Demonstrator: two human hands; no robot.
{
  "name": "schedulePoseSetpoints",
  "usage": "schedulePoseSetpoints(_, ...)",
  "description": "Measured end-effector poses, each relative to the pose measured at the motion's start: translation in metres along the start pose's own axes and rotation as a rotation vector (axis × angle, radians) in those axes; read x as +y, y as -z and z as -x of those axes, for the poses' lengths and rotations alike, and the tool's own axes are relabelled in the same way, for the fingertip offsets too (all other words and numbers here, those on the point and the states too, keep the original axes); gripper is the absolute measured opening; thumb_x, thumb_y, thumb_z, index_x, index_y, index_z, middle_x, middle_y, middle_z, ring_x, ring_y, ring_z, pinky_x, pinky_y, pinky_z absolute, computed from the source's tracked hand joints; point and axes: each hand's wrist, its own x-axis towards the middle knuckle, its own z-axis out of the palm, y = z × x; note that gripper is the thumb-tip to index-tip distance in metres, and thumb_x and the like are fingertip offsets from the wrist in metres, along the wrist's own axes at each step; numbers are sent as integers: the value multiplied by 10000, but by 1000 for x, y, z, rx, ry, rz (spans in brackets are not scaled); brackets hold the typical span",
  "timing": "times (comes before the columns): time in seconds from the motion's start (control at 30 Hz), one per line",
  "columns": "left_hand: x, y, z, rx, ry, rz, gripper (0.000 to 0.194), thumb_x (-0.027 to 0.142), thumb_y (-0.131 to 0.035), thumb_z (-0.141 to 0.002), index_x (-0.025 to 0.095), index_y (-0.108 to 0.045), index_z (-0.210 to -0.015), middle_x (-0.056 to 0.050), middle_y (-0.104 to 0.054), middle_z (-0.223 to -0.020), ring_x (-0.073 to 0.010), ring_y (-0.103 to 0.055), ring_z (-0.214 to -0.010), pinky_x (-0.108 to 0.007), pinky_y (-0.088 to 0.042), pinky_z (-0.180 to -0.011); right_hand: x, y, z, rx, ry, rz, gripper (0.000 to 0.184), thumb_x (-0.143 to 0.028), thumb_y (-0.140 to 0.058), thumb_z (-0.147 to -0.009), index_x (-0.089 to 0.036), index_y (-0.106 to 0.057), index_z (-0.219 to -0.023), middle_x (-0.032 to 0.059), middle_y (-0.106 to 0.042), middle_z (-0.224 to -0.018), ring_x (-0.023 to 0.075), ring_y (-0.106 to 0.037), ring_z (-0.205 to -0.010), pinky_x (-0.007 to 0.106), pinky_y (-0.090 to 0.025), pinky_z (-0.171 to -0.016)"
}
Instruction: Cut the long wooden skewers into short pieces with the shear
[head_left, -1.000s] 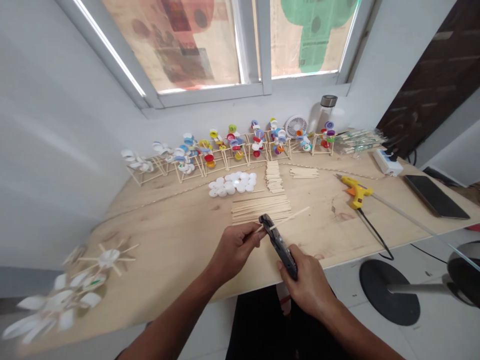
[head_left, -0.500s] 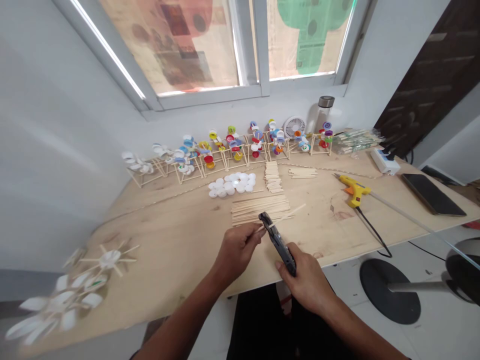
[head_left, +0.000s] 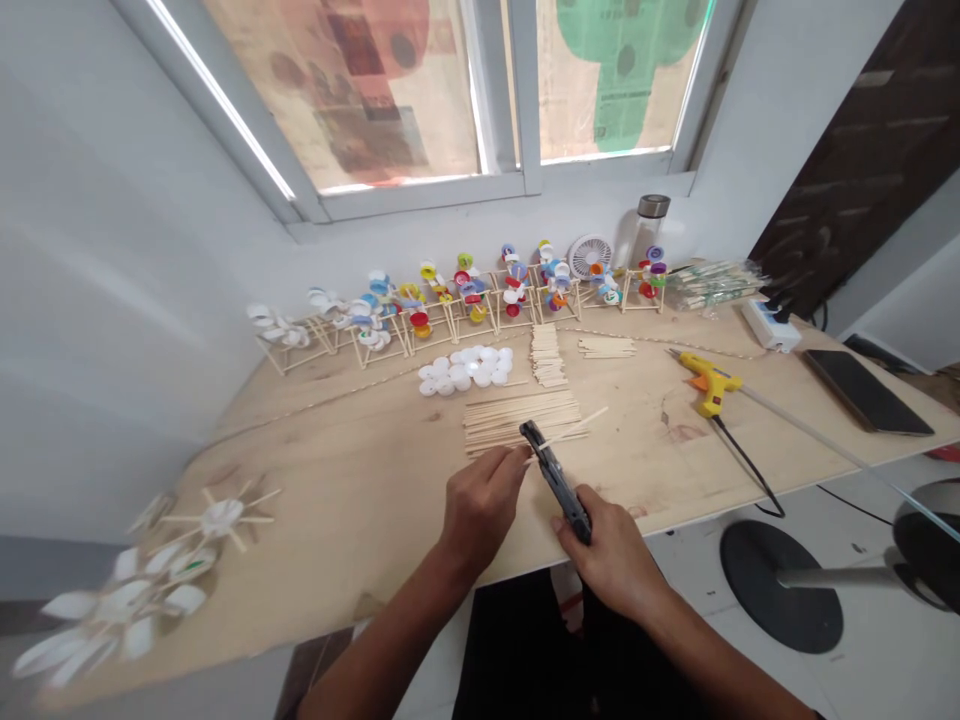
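My right hand [head_left: 611,553] is closed around the handles of dark pliers [head_left: 559,482], whose head points up and to the left. A thin wooden stick [head_left: 576,428] lies across the jaws, its free end sticking out to the right. My left hand [head_left: 484,503] pinches the stick's other end, close beside the jaws; the fingertips are partly hidden behind the hand. Just beyond the pliers lies a row of long wooden sticks [head_left: 499,414] side by side. Behind it are white bottle caps [head_left: 465,370] and a stack of short sticks [head_left: 547,356].
Several stick frames with coloured caps [head_left: 469,300] line the wall. A yellow glue gun [head_left: 709,383], a phone [head_left: 868,390] and a power strip [head_left: 771,326] are on the right. Stick wheels with white pieces [head_left: 124,603] occupy the left corner. A small fan [head_left: 590,257] stands behind.
My left hand has turned over, its back now facing up, and its forearm has swung right. The stick's free end has shifted slightly left. The right hand's grip stays the same.
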Motion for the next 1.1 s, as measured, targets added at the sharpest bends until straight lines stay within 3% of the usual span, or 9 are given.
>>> schedulePoseSetpoints(0.17, 0, 6, -5, -107, 119, 197, 181, 230, -445, -859, 163, -606, -809, -30, -625, -718, -119, -578, -651, -206, -441, -603, -1, 2, 2, -34, 2, -34, 94, -301, -477, -812, -212, -477, -781, 3, -602, -678, 167, -571, -635, 230, -341, -577)
schedulePoseSetpoints(0.3, -1, 18, -15, -269, 238, 313, 295, 293, -451, -851, 163, -524, -597, 29, -495, -531, -86, -460, -504, -189, -359, -500, 1, 2, 5, -33, 26, 2, 80, -290, -468, -816, -213, -459, -796, -4, -581, -655, 168, -561, -616, 232, -327, -564)
schedulePoseSetpoints(0.4, -3, 23, -19, -345, 275, 373, 328, 317, -456, -846, 159, -488, -561, 46, -432, -496, -72, -397, -470, -182, -319, -472, 4, 0, 4, -22, 29, 64, 77, -275, -465, -812, -217, -439, -769, -9, -565, -621, 168, -553, -592, 234, -309, -549)
schedulePoseSetpoints(0.5, -5, 20, -17, -337, 263, 355, 328, 308, -449, -852, 157, -501, -565, 40, -459, -499, -75, -417, -472, -183, -331, -478, 6, -3, 1, -2, 14, 106, 81, -269, -467, -808, -219, -435, -753, 0, -579, -626, 174, -556, -596, 236, -296, -543)
schedulePoseSetpoints(0.67, -2, 2, -4, -91, 118, 143, 190, 231, -438, -863, 162, -615, -862, -45, -638, -788, -139, -583, -731, -230, -439, -670, 4, -3, -3, 11, -5, 77, 107, -293, -474, -808, -221, -442, -736, 2, -587, -636, 177, -558, -609, 236, -302, -550)
schedulePoseSetpoints(0.77, -1, -4, 2, -42, 78, 54, 207, 203, -419, -871, 162, -606, -947, -62, -645, -815, -148, -594, -758, -244, -448, -695, 2, 0, -3, -19, -3, 15, 105, -299, -477, -808, -218, -458, -745, 4, -594, -660, 171, -559, -618, 232, -323, -564)
schedulePoseSetpoints(0.93, 0, 4, -5, -141, 151, 216, 179, 234, -442, -863, 167, -603, -823, -23, -619, -725, -122, -571, -668, -216, -423, -629, -1, 4, 1, -49, -10, -19, 90, -296, -475, -808, -212, -475, -776, 7, -599, -680, 172, -565, -637, 233, -337, -577)
schedulePoseSetpoints(1.1, -2, 20, -16, -331, 294, 381, 320, 306, -444, -855, 162, -483, -572, 39, -457, -528, -83, -430, -510, -195, -334, -515, -1, 4, 4, -55, 4, 27, 75, -287, -474, -806, -213, -471, -790, -2, -582, -648, 172, -562, -611, 232, -324, -560)
